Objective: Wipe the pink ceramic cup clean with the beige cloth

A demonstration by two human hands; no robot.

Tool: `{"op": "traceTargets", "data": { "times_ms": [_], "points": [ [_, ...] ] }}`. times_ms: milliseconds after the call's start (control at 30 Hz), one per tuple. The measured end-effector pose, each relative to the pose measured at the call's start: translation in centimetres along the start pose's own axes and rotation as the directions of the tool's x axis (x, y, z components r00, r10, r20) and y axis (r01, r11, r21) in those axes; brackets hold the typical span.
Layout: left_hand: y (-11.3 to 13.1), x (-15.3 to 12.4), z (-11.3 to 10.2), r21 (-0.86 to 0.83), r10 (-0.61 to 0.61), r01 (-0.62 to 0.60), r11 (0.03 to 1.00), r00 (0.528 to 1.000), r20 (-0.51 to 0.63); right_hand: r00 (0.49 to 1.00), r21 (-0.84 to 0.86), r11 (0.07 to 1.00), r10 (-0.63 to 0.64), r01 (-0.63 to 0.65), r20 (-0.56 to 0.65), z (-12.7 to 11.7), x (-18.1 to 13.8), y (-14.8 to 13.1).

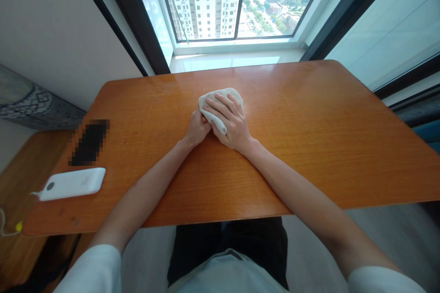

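One white cloth sits on one brown table, toward twelve o'clock from its middle. Two hands are on it: the right hand, at four o'clock, fingers slightly spread over it; the left hand, at eight, fingers mostly hidden, their state I cannot tell. Toward the table's nine o'clock lie one blurred dark shape and one white device

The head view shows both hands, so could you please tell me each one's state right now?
Left hand: at the left edge of the white cloth, partly hidden; grip cannot be told.
Right hand: open, laid over the cloth.
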State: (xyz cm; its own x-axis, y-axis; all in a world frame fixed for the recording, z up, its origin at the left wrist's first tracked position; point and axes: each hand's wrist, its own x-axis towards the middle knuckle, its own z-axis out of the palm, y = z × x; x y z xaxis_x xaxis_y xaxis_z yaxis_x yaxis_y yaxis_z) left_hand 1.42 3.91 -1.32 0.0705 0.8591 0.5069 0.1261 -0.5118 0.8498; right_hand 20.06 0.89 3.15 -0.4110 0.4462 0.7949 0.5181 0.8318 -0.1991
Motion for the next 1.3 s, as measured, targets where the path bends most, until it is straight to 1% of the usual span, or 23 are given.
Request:
{"op": "traceTargets", "data": {
  "times_ms": [100,233,367,533,667,800,1000,1067,1200,1233,1300],
  "points": [
    [0.0,0.0,0.1,0.002,0.007,-0.007,1.000,1.000,0.005,0.999,0.015,0.999,0.037,-0.037,-0.007,-0.2,0.0,0.1],
    [0.1,0.1,0.1,0.063,0.023,-0.023,0.998,1.000,0.009,0.996,0.031,0.996,0.088,-0.088,-0.009,-0.3,0.1,0.2],
    [0.7,0.1,0.1,0.101,0.043,-0.044,0.994,0.999,0.012,0.993,0.037,0.993,0.115,-0.114,-0.039,-0.3,0.1,0.3],
    [1.7,0.2,0.1,0.101,0.061,-0.064,0.993,0.998,0.031,0.985,0.061,0.984,0.169,-0.166,-0.040,-0.3,0.2,0.6],
    [2.2,0.3,0.0,0.095,0.042,-0.048,0.994,0.997,0.061,0.972,0.103,0.970,0.226,-0.219,-0.061,-0.4,0.2,0.8],
    [2.8,0.3,0.0,0.093,0.017,-0.024,0.995,0.997,0.069,0.950,0.192,0.946,0.287,-0.261,-0.120,-0.4,0.3,0.9],
    [3.2,0.4,-0.1,0.103,-0.001,-0.009,0.995,0.996,0.092,0.883,0.311,0.865,0.450,-0.394,-0.132,0.1,0.0,1.6],
    [3.2,0.4,-0.2,0.103,0.001,-0.011,0.995,0.995,0.097,0.838,0.350,0.814,0.531,-0.463,-0.128,0.4,-0.2,2.0],
    [3.1,0.3,-0.3,0.116,0.001,-0.012,0.993,0.996,0.095,0.697,0.387,0.675,0.709,-0.628,-0.105,0.7,-0.4,2.5],
    [3.1,0.3,-0.3,0.116,0.000,-0.010,0.993,0.996,0.094,0.675,0.400,0.653,0.730,-0.644,-0.104,0.8,-0.4,2.5],
    [3.1,0.2,-0.3,0.115,-0.005,-0.006,0.993,0.996,0.089,0.660,0.422,0.635,0.744,-0.647,-0.108,0.7,-0.4,2.4]
  ]
}}
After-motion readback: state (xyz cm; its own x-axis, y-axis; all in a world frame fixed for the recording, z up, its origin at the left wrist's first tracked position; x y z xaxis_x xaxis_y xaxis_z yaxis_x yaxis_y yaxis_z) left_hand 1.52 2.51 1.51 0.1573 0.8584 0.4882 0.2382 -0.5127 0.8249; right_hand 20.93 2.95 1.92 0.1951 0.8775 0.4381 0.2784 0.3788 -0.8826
